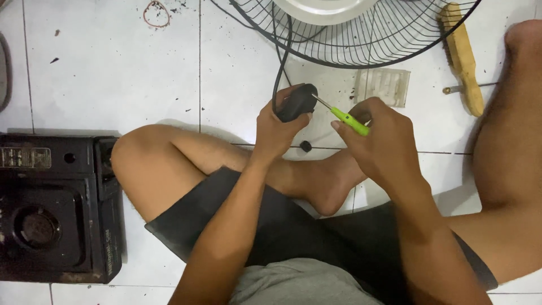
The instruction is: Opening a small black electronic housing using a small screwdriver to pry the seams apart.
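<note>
So the left hand is wrapped snugly around a small black plug-shaped part, fingers curled tight on it with the thumb side pressed along its body, and it's being held up in the air above the crossed legs, roughly in the middle of the view. A black cord runs out of the top of that part and up toward the black wire fan guard lying on the white tiled floor. The right hand is closed around a screwdriver with a bright green handle, gripped narrow between thumb and fingers, and the thin metal shaft is angled up-left so its tip is touching the black part right at its upper right edge. The part itself looks smooth, rounded and dark, mostly covered by the fingers, so its details can't really be made out. A tiny black round bit is seen on the floor just below the hands, beside the foot. A clear ribbed plastic piece is lying near the fan guard, a wooden-handled brush is further right, and a black portable gas stove is parked off to the left beside the knee.
</note>
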